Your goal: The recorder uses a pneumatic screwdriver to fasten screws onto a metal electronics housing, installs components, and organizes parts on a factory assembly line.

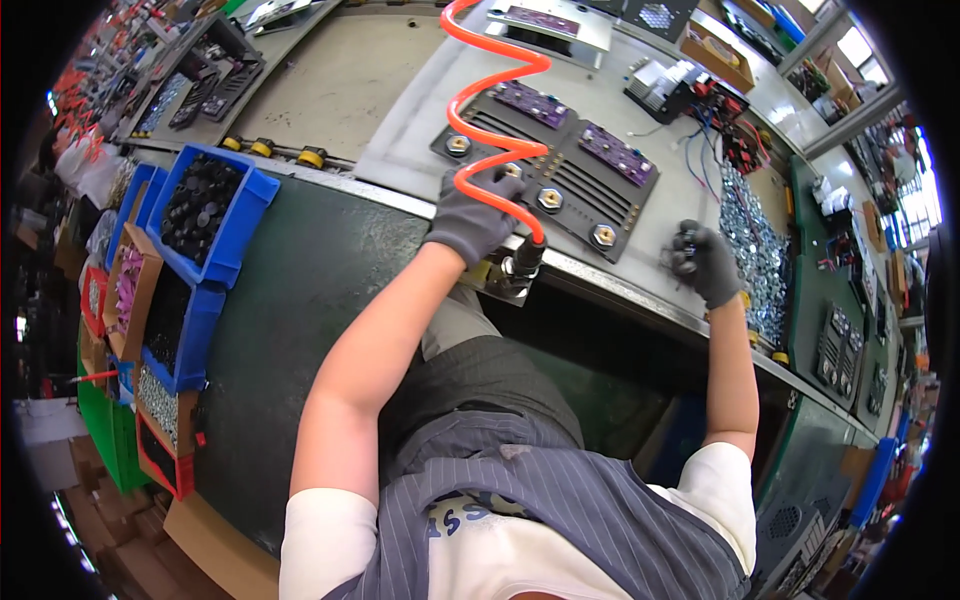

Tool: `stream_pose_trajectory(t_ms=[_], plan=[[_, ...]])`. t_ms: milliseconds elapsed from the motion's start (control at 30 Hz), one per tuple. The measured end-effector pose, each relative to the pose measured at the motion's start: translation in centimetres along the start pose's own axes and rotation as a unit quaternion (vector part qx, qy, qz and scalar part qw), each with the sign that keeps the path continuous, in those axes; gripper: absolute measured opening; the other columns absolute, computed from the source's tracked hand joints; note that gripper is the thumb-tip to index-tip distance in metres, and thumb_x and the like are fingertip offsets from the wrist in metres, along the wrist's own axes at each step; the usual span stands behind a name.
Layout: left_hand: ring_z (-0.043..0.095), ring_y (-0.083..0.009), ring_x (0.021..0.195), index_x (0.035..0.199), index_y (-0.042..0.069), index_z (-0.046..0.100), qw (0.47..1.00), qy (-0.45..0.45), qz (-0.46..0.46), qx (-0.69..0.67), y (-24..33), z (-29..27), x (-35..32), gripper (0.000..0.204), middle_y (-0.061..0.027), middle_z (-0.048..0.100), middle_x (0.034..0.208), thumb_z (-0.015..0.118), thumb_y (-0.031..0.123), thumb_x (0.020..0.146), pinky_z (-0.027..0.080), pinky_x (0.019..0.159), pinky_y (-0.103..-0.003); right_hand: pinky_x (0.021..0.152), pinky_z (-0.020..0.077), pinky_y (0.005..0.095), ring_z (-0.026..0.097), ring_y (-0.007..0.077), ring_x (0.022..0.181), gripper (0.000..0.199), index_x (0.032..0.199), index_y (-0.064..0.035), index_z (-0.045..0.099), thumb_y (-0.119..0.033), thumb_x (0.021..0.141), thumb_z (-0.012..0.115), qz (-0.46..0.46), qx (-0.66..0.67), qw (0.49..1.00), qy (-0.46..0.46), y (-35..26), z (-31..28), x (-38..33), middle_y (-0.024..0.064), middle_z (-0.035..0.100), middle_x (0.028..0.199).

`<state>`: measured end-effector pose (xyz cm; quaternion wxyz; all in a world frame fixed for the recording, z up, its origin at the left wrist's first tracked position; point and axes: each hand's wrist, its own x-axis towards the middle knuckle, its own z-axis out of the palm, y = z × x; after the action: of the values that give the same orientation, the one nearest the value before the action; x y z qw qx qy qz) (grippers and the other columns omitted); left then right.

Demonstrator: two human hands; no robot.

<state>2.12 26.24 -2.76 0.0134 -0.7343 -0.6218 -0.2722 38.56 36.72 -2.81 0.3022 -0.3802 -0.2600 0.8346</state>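
My left hand (470,218), in a grey glove, lies at the near edge of a dark slotted panel (605,180). Its fingers are bent round a round fitting, and what they grip is partly hidden by a red coiled hose (500,148). That hose runs down to a dark metal tool end (524,262) at the bench edge beside the hand. Silver hex nuts with brass centres (549,200) sit along the panel's near side, and purple circuit boards (617,153) lie on its far side. To the right, my right hand (708,264), also gloved, is closed above the bench; its contents are unclear.
A heap of small shiny metal parts (750,255) spreads right of my right hand. A power unit with wires (660,88) stands farther back. At left are blue bins (262,195) of black parts and a cardboard box (140,345). More dark panels (838,350) lie far right.
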Motion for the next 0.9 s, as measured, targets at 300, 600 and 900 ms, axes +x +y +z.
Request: stream_pose_trajectory(t_ms=[300, 600, 900], plan=[[0.047, -0.0321, 0.108, 0.099, 0.014, 0.062, 0.996, 0.017, -0.079, 0.046, -0.5, -1.2, -2.8, 0.030, -0.0128, 0.054, 0.109, 0.063, 0.029, 0.073, 0.038, 0.089, -0.046, 0.037, 0.0321, 0.0168, 0.044, 0.0094, 0.051, 0.021, 0.095, -0.0050, 0.053, -0.013, 0.079, 0.042, -0.047, -0.094, 0.994, 0.023, 2.4, 7.9, 7.7, 0.0016, 0.049, 0.068], [0.038, -0.0331, 0.122, 0.118, 0.016, 0.054, 0.996, -0.037, -0.084, 0.004, -3.1, -2.5, -4.9, 0.047, -0.0151, 0.045, 0.127, 0.061, 0.032, 0.074, 0.027, 0.104, -0.046, 0.039, 0.0360, 0.0172, 0.046, 0.0091, 0.056, 0.019, 0.097, -0.0029, 0.052, -0.012, 0.083, 0.044, -0.110, -0.095, 0.989, 0.008, 4.2, 6.3, 10.4, 0.0007, 0.048, 0.071], [0.057, -0.0301, 0.097, 0.099, 0.010, 0.066, 0.939, 0.083, -0.258, 0.214, -11.9, -25.1, -15.0, 0.031, -0.0141, 0.062, 0.097, 0.061, 0.025, 0.072, 0.044, 0.087, -0.042, 0.061, 0.0500, 0.0244, 0.057, 0.0141, 0.069, 0.030, 0.108, 0.0010, 0.054, -0.016, 0.087, 0.041, -0.058, -0.109, 0.975, -0.184, 2.9, 4.3, 12.0, 0.0068, 0.059, 0.086]])
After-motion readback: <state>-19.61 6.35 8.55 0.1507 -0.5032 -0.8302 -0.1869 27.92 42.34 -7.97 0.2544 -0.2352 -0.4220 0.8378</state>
